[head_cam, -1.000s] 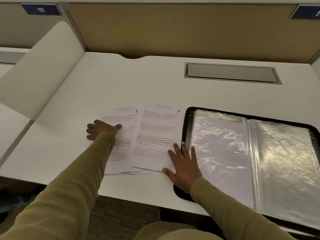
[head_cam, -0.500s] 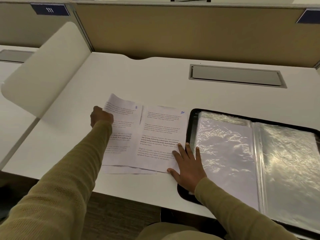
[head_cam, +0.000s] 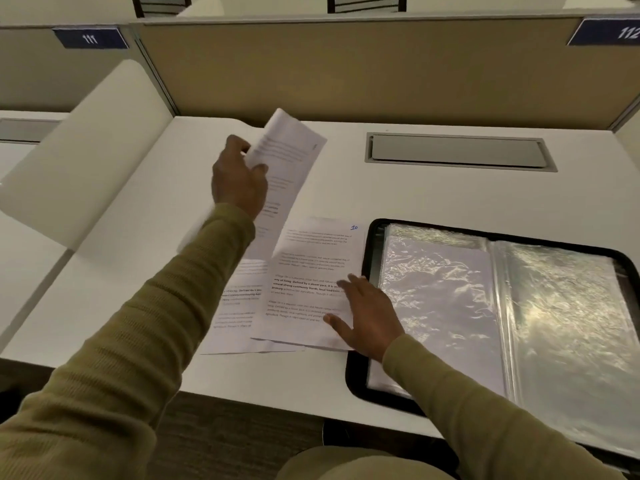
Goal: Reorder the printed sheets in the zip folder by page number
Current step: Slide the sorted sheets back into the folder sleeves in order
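We find the left hand (head_cam: 239, 178) raised above the worktop (head_cam: 381, 199), its fingers (head_cam: 258, 169) curled round the left edge of 1 printed sheet (head_cam: 294, 157). That sheet is lifted clear of the surface and tilted, its top end pointing toward 1 o'clock. Its page number is too blurred to read.

The right hand (head_cam: 369, 315) lies flat with fingers straight and spread. It presses the lower right corner of the sheet marked 10 (head_cam: 311, 268) and grips nothing. The heel of this hand overlaps the black rim of the zip folder (head_cam: 373, 233).

The sheet marked 10 tops a loose stack of sheets (head_cam: 235, 317) that fans out toward 9 o'clock from under it. The stack lies on the worktop touching the folder's left edge.

The zip folder lies open at 3 o'clock from the stack, reaching the near edge of the worktop. Its clear plastic pockets (head_cam: 440, 306) face up and are creased and glossy. We cannot tell whether any pocket holds a printed page.

At 12 o'clock from the folder, a grey cable hatch (head_cam: 457, 152) sits flush in the worktop. Behind it stands a tan divider panel (head_cam: 346, 71), with blue labels 111 (head_cam: 90, 38) and 112 (head_cam: 620, 32).
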